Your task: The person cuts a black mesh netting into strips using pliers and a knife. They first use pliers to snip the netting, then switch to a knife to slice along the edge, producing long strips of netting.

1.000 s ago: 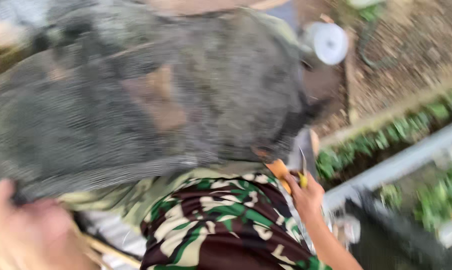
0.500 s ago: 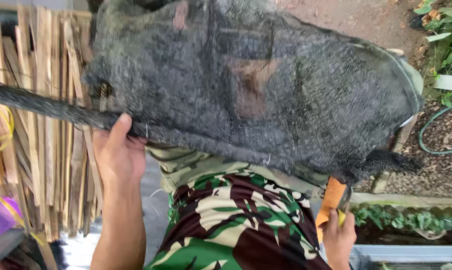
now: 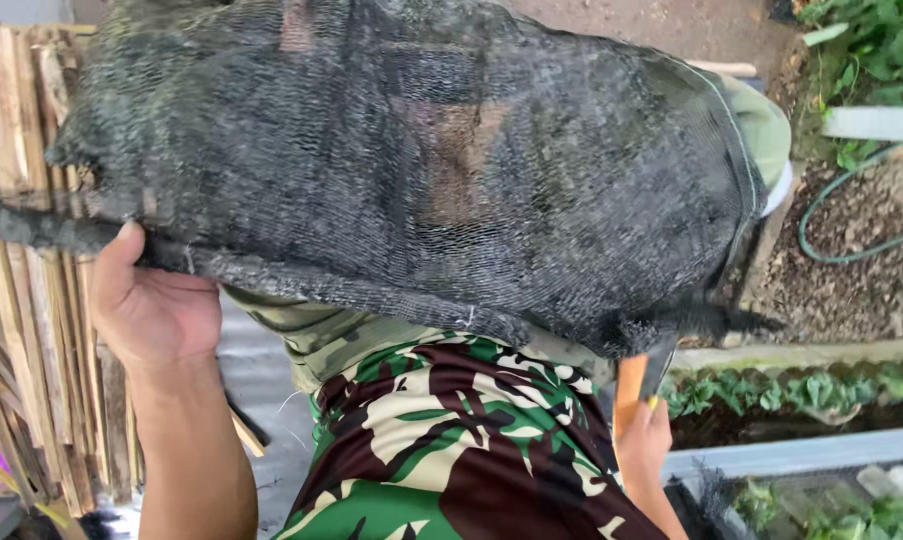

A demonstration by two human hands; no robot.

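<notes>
A wide black shade net (image 3: 412,170) now spreads across the scene, over the camouflage trousers (image 3: 452,440), where a second ago it sagged low. The left hand (image 3: 152,310) pinches its near-left edge in a closed grip. At near right, the right hand (image 3: 644,440) clasps an orange-handled cutter (image 3: 637,385) under the net's corner

There is one black shade net (image 3: 412,170), one orange-handled tool (image 3: 634,392) and one green garden hose (image 3: 852,235). Two hands are visible, one left hand (image 3: 152,305) and one right hand (image 3: 644,440). The thin wooden slats (image 3: 22,330) are many (too many to count exactly).
</notes>
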